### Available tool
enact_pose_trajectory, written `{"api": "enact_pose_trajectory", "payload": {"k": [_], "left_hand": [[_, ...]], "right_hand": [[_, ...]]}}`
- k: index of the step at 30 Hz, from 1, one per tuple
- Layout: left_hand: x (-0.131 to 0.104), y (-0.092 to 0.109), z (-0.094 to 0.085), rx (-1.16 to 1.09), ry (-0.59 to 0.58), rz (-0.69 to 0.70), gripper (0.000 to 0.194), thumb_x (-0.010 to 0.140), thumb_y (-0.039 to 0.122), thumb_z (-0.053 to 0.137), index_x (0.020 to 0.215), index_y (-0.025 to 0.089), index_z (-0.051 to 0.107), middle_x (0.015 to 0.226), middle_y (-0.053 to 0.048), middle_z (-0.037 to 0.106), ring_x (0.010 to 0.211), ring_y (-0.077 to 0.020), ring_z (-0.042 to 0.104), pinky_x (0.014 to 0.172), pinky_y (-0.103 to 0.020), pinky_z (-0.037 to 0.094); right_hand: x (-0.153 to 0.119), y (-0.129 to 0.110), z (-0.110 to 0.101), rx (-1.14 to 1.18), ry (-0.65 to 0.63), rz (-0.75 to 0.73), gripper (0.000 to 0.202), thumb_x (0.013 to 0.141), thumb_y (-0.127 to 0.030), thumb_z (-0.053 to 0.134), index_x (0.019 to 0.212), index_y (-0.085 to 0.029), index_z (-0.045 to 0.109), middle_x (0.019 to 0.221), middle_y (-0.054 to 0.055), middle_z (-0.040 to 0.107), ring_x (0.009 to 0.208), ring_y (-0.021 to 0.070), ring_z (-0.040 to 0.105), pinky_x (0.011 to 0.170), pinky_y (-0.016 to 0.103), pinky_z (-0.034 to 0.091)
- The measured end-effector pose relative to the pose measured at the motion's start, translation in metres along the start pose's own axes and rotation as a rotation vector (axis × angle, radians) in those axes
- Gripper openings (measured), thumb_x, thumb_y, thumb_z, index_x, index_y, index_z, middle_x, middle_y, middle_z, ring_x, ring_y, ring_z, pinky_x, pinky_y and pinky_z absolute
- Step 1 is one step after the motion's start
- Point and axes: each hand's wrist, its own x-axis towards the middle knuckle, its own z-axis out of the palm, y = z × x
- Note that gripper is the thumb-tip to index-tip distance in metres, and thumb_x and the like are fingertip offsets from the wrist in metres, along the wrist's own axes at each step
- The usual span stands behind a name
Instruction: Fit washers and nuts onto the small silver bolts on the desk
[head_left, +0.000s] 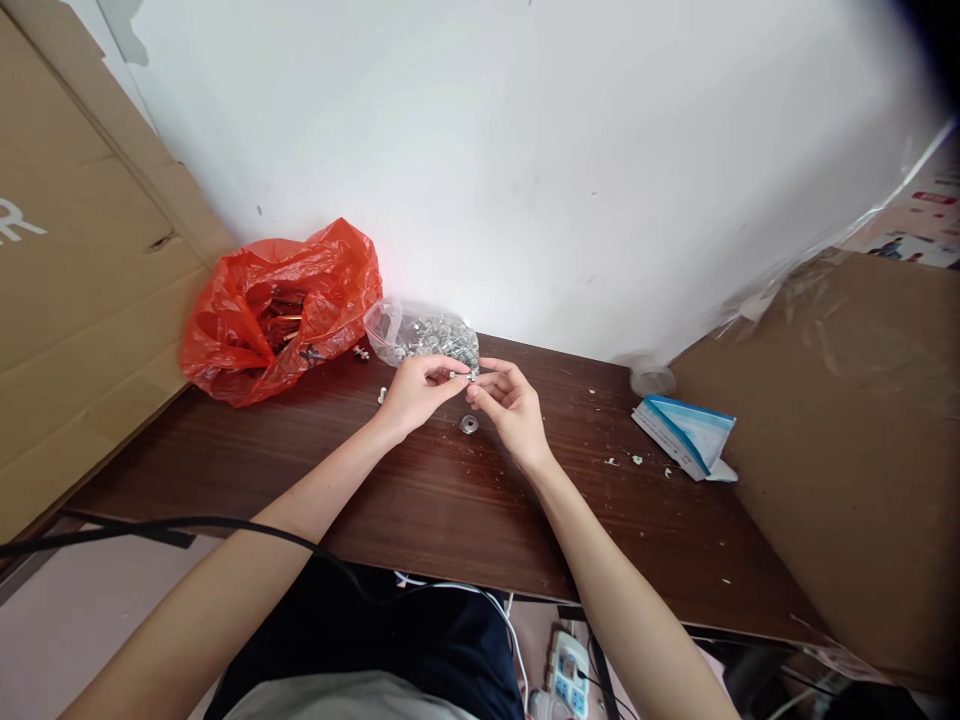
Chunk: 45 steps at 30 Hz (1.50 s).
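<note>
A small silvery metal piece (470, 377) is held just above the table, between the fingertips of both hands. My left hand (421, 396) pinches it from the left with thumb and forefinger. From the right, my right hand (516, 412) closes thumb and fingers at its other end, the index finger stretched past it. Its exact kind is too small to make out. Below the fingers lies a round metal disc (469, 425) with a hole in its middle. A clear plastic bag (442, 338) of many small metal parts rests just behind my hands.
An opened red plastic bag (330, 270) with thin pieces inside stands at the back left. A small white part (382, 395) lies beside my left wrist. At right are a blue-and-white packet (686, 437) and a clear cup (652, 377). Cardboard (90, 260) flanks the table (450, 520).
</note>
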Motion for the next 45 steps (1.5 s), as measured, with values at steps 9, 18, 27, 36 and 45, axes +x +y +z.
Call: {"api": "enact_pose_trajectory", "payload": {"k": [9, 18, 27, 36, 45], "left_hand": [[-0.0003, -0.0021, 0.0021, -0.150, -0.062, -0.078, 0.028, 0.072, 0.031, 0.071, 0.093, 0.012, 0.066, 0.078, -0.008, 0.072, 0.069, -0.0160, 0.065, 0.055, -0.024, 0.048], [-0.0001, 0.0041, -0.0009, -0.157, -0.023, -0.129, 0.028, 0.076, 0.039, 0.068, 0.085, 0.012, 0.068, 0.073, -0.007, 0.070, 0.061, -0.0122, 0.061, 0.051, -0.022, 0.047], [0.0019, 0.0007, -0.0032, -0.193, 0.036, -0.199, 0.028, 0.075, 0.038, 0.069, 0.088, 0.013, 0.072, 0.081, -0.008, 0.070, 0.066, -0.0120, 0.059, 0.055, -0.022, 0.050], [0.0006, 0.0026, -0.0048, -0.194, 0.029, -0.206, 0.029, 0.070, 0.035, 0.074, 0.088, 0.013, 0.072, 0.083, -0.007, 0.071, 0.062, -0.0102, 0.057, 0.053, -0.022, 0.045], [0.0007, 0.0013, -0.0035, -0.181, 0.017, -0.176, 0.032, 0.066, 0.034, 0.076, 0.089, 0.013, 0.073, 0.084, -0.009, 0.072, 0.070, -0.0149, 0.061, 0.052, -0.021, 0.042]], "right_hand": [[-0.0031, -0.0062, 0.0005, -0.098, 0.056, -0.088, 0.027, 0.074, -0.039, 0.074, 0.093, -0.022, 0.065, 0.086, 0.004, 0.068, 0.079, 0.0181, 0.065, 0.080, 0.037, 0.055], [-0.0035, -0.0065, -0.0003, -0.123, 0.111, -0.120, 0.023, 0.073, -0.035, 0.075, 0.091, -0.022, 0.067, 0.086, 0.004, 0.070, 0.078, 0.0180, 0.066, 0.079, 0.036, 0.055], [-0.0035, -0.0079, -0.0001, -0.112, 0.131, -0.105, 0.025, 0.072, -0.036, 0.076, 0.089, -0.021, 0.066, 0.082, 0.004, 0.070, 0.072, 0.0173, 0.065, 0.076, 0.036, 0.056], [-0.0028, -0.0069, -0.0011, -0.096, 0.124, -0.131, 0.025, 0.071, -0.036, 0.077, 0.087, -0.019, 0.066, 0.075, 0.003, 0.071, 0.068, 0.0161, 0.066, 0.070, 0.034, 0.056], [-0.0020, -0.0043, -0.0007, -0.010, 0.125, -0.124, 0.025, 0.067, -0.031, 0.081, 0.084, -0.020, 0.065, 0.076, 0.002, 0.072, 0.069, 0.0155, 0.068, 0.072, 0.033, 0.058]]}}
